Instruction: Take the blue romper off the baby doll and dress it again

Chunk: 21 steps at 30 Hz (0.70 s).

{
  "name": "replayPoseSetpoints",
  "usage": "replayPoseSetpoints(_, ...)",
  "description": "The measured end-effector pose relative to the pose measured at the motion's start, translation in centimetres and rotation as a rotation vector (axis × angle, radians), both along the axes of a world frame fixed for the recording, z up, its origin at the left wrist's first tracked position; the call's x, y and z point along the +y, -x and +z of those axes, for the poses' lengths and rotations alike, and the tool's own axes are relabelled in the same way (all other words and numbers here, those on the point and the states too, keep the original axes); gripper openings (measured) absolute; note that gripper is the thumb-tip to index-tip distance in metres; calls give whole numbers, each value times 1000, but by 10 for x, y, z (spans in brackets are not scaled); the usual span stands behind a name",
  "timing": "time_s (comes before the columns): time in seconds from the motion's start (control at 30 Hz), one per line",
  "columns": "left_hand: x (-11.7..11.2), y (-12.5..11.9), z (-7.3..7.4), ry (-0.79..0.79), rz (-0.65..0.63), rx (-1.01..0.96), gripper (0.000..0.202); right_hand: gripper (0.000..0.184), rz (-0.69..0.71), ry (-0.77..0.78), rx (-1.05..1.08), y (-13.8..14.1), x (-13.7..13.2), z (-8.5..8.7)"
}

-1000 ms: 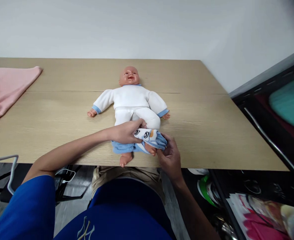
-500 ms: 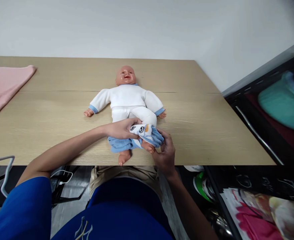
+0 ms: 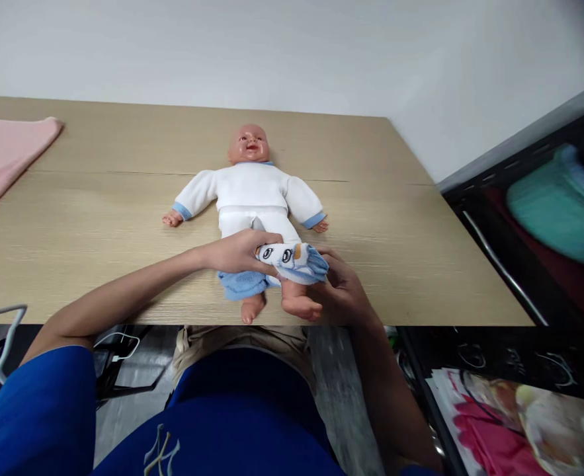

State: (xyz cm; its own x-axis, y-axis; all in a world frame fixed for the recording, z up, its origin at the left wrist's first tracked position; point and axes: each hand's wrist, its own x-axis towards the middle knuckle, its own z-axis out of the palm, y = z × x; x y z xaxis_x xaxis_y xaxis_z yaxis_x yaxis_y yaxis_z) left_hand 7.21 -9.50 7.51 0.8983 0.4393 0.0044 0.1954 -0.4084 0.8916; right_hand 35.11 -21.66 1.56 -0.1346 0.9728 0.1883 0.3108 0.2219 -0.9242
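Note:
A baby doll [image 3: 252, 185] lies on its back, head toward the wall, in a white top with blue cuffs. White cloth covers its hips and thighs. Blue and white pants [image 3: 296, 263] with cartoon eyes are bunched around its lower legs, and both bare feet stick out below. My left hand [image 3: 239, 252] is closed on the bunched fabric beside the eyes, thumb on top. On the other side, my right hand [image 3: 338, 284] grips the blue edge of the same pants by the doll's foot, its fingertips partly hidden.
A pink cloth [image 3: 8, 155] lies on the left of the wooden table [image 3: 395, 251]. At the right stands a black rack [image 3: 490, 264] with a teal item [image 3: 559, 205] on it. Lower down is a bag with pink contents [image 3: 500, 430]. A white cable [image 3: 11, 344] hangs at the left edge.
The blue edge has moved up off the doll's foot on the right, so the foot and ankle now show. My right hand has shifted slightly right, and the view has moved a little.

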Motion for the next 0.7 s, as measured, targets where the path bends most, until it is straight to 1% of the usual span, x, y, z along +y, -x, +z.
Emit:
replayPoseSetpoints(0.07, 2, -1, 1, 62, -19, -2, 42, 43, 91, 138, -1, -7, 7, 6)
replayPoseSetpoints(0.13, 2, -1, 2, 48, -1, 15, 47, 52, 169, 209, -30, -15, 17, 10)
replayPoseSetpoints(0.2, 1, -1, 4, -11, 28, 28, 49, 60, 254, 176, -92, -23, 28, 13)
replayPoseSetpoints(0.27, -1, 0, 7, -91, 54, 28, 46, 60, 350, 82, -182, -30, 39, 17)
replayPoseSetpoints(0.37, -4, 4, 16, -268, 123, 55, 43, 53, 417, -95, -297, -36, 51, 25)
replayPoseSetpoints(0.47, -4, 9, 23, -470, 210, 100, 50, 43, 436, -215, -310, -33, 62, 34)
replayPoseSetpoints(0.53, -3, 11, 26, -565, 247, 111, 56, 38, 466, -237, -261, -28, 70, 38)
replayPoseSetpoints(0.6, -2, 12, 26, -608, 274, 116, 59, 34, 471, -221, -191, -23, 80, 39)
replayPoseSetpoints(0.7, 2, 14, 25, -606, 343, 125, 57, 35, 444, -96, -62, -17, 97, 37)
